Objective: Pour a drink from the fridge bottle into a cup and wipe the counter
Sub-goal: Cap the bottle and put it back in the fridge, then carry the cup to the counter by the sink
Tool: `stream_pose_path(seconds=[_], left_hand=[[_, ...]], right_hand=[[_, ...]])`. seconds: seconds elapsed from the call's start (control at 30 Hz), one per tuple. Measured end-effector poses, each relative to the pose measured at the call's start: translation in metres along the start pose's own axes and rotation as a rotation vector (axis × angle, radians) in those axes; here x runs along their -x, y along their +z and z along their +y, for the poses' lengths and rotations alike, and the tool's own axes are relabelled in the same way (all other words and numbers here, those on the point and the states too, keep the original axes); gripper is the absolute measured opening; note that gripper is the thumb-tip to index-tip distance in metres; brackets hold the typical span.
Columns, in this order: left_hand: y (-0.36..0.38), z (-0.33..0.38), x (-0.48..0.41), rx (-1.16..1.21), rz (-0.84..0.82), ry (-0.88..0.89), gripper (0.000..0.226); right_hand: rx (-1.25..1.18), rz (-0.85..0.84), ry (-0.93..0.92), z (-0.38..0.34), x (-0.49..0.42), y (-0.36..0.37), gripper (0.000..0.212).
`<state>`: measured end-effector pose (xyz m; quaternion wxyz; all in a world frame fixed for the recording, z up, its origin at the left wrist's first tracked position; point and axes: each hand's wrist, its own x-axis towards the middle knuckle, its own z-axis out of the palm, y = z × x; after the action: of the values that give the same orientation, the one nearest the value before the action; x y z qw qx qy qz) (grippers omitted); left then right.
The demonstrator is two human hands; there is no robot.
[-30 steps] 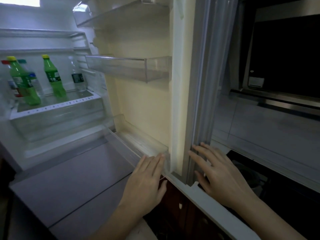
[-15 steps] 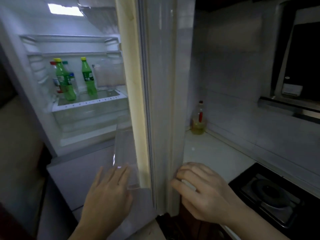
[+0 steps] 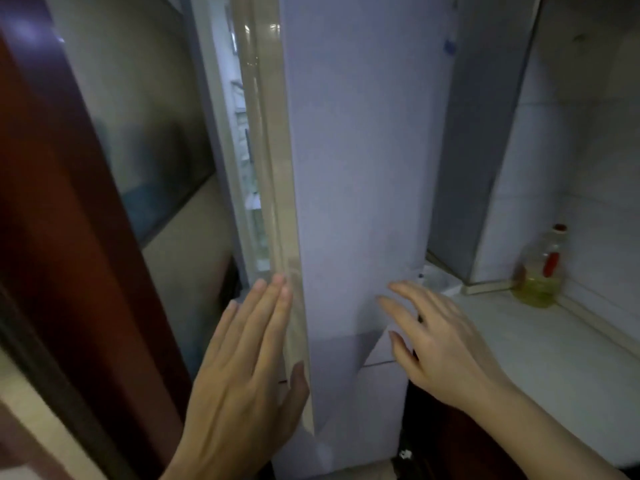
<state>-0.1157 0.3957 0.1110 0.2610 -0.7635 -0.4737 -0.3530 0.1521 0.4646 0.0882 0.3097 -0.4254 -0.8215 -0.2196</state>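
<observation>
Nearly shut, fridge door (image 3: pixel 353 188): left hand (image 3: pixel 242 372) flat, spread on its edge, right hand (image 3: pixel 440 341) spread, empty. No bottle or cup visible. Risks: pinched left fingertips (image 3: pixel 282 289), drink left inside.

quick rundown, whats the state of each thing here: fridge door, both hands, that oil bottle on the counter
fridge door: nearly shut, a narrow gap still shows the lit inside
left hand: open, flat, fingers on the door's inner edge, holding nothing
right hand: open, fingers spread on the door's outer face, holding nothing
oil bottle: upright, capped, partly full of yellow liquid
counter: bare near the hands
</observation>
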Motion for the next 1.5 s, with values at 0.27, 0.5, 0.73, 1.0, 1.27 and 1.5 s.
stream_pose_path(seconds=[0.27,0.5,0.73,1.0,1.27,1.5], left_hand=[[0.058,-0.064,-0.034,-0.123,-0.037,-0.069,0.074],[0.132,-0.132,-0.082,-0.158,-0.061,-0.182,0.086],[0.201,-0.184,-0.115,-0.035,0.061,-0.276,0.085],[0.239,-0.198,-0.139,0.055,0.048,-0.445,0.084],[0.241,-0.198,-0.139,0.099,0.112,-0.444,0.075],[0.268,-0.14,-0.14,0.248,0.034,-0.31,0.068]], right_hand=[[-0.04,-0.09,-0.019,0.006,-0.093,0.079,0.063],[-0.016,-0.089,-0.027,0.013,-0.183,0.134,0.067],[0.102,-0.058,-0.05,0.029,-0.23,0.189,0.073],[0.164,-0.029,-0.049,0.039,-0.253,0.227,0.074],[0.121,-0.037,-0.088,0.043,-0.254,0.222,0.071],[0.001,-0.1,0.05,0.069,-0.197,0.205,0.06]])
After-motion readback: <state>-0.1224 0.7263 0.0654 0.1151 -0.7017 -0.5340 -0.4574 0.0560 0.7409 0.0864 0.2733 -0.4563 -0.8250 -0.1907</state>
